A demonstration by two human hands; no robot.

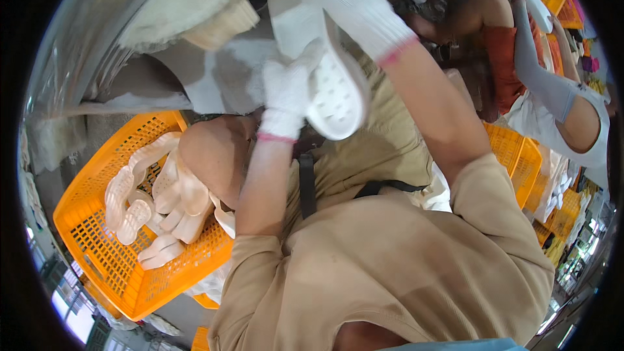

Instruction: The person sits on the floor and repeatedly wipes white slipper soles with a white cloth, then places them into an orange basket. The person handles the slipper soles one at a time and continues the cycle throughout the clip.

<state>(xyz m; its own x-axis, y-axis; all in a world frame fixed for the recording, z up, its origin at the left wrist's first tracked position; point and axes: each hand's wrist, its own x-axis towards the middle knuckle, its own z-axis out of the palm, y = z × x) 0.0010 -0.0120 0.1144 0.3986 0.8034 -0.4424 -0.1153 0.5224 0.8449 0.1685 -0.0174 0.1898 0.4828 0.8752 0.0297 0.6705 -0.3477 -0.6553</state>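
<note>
A white shoe sole [337, 94] with a dimpled patch of small holes hangs between my two hands, tilted, one end near the top edge of the view. My left hand [286, 91], in a white knit glove with a pink cuff, is closed on its side near the middle. My right hand [364, 13], gloved the same way, grips the sole's upper end. Just beyond the sole is a machine part covered in white dust [195, 6], with a pale block [224, 25] at its lower side. The fingertips behind the sole are hidden.
An orange plastic basket [97, 221] with several white soles [185, 188] stands at my left, beside my knee. At the right, another person in a grey sleeve [539, 78] sits close by. More orange crates [513, 149] stand along that side. A clear sheet [78, 58] hangs at the far left.
</note>
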